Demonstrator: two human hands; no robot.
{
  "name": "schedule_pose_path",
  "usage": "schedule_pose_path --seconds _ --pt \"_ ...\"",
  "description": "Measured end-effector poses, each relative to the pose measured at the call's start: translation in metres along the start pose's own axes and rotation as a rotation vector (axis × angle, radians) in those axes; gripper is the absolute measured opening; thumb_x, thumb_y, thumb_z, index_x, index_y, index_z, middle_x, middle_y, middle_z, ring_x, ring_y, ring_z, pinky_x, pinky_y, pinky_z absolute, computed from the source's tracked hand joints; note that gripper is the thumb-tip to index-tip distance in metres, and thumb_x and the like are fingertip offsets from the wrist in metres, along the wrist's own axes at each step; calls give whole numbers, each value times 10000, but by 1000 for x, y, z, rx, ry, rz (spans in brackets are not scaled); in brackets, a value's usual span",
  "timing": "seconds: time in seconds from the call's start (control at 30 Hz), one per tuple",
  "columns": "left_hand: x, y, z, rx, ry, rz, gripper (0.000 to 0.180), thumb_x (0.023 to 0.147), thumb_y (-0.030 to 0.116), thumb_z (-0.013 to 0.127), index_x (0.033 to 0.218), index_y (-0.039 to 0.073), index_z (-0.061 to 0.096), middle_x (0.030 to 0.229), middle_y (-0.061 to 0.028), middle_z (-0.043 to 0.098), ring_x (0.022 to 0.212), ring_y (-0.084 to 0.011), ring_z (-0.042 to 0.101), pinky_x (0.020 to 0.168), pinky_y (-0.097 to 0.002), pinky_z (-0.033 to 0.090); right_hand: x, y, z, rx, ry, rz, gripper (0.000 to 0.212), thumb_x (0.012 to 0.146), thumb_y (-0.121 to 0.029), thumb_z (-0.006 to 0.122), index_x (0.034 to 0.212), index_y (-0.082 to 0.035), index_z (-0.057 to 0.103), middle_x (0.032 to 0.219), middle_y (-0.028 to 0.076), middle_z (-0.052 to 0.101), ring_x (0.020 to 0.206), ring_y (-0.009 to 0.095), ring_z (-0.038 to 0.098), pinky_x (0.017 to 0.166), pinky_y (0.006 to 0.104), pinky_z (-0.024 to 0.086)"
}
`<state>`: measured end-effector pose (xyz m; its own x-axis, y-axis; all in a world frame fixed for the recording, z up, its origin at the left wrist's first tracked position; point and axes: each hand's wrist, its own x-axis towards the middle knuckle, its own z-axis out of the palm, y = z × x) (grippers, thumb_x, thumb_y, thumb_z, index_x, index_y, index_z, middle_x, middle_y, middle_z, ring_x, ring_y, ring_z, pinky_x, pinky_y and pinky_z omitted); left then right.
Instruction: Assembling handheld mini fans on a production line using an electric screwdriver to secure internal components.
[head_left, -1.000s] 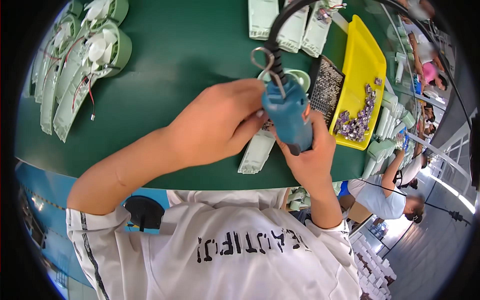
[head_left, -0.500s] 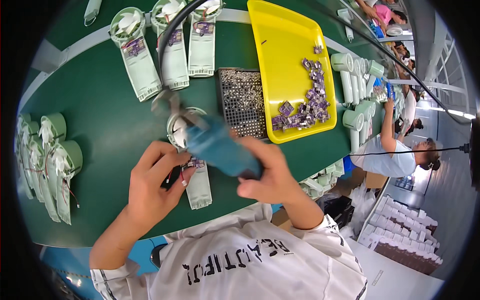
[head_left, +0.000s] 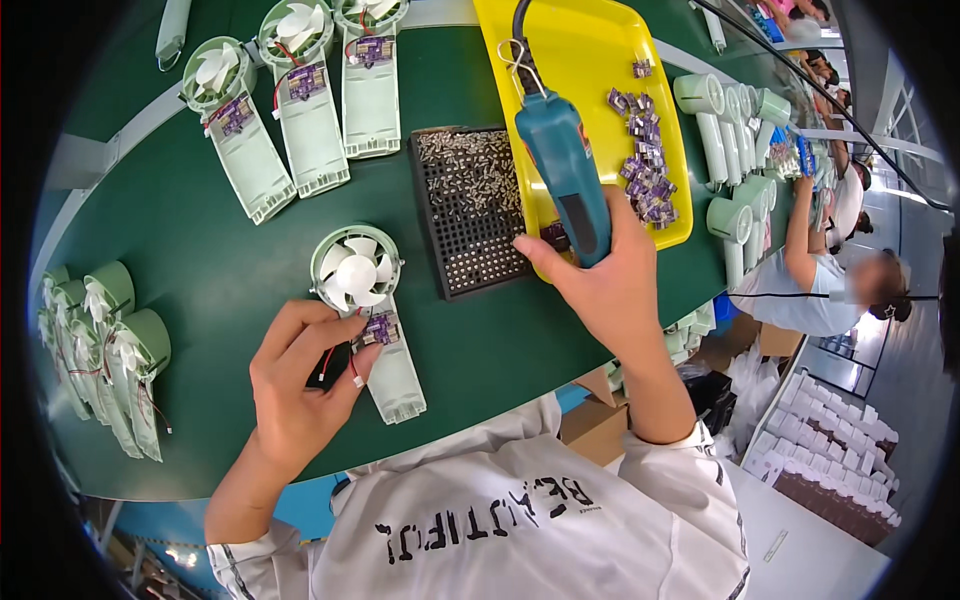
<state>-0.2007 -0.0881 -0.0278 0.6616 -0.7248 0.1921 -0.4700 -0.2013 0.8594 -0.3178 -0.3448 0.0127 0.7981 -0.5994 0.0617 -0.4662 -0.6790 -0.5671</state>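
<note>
A pale green handheld fan half-shell [head_left: 400, 375] lies on the table in front of me, its round end with a white fan wheel [head_left: 357, 275] pointing away. My left hand [head_left: 300, 375] is closed at its near part, thumb and fingers pinching the edge of a small purple circuit board [head_left: 379, 328]. Red and black wires with white plugs [head_left: 358, 381] hang by the thumb. Over the yellow tray's left side, my right hand [head_left: 625, 280] wraps the lower end of a teal electric screwdriver [head_left: 560, 150]. A wire hook and cable are at its other end; its tip is not discernible.
A black perforated screw tray [head_left: 450, 270] full of small screws stands beside the yellow tray [head_left: 590, 60] of purple boards. Several fan shells [head_left: 310, 140] lie at the far left, more [head_left: 140, 345] at the left edge. Green housings [head_left: 730, 220] and a co-worker [head_left: 820, 290] are right.
My right hand has carried the screwdriver from above the fan shell rightward to over the yellow tray. The fan wheel is uncovered now. My left hand stays at the circuit board.
</note>
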Motion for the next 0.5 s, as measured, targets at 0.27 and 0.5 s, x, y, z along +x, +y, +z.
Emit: schedule_pose_path --seconds 0.27,0.5 --pt "20 1 12 -22 -13 -17 288 723 -36 803 977 -13 669 894 -95 572 676 -171 550 582 -278 467 8 16 -6 12 47 73 414 748 -224 852 984 -10 587 804 61 634 689 187 608 664 321 498" --pt "25 -3 16 -42 -20 12 305 716 -49 797 988 -16 663 882 -89 567 665 -155 526 566 -264 431 7 -4 1 -64 26 7 457 736 -255 868 992 -3 586 810 72 622 708 170 600 689 318 495"
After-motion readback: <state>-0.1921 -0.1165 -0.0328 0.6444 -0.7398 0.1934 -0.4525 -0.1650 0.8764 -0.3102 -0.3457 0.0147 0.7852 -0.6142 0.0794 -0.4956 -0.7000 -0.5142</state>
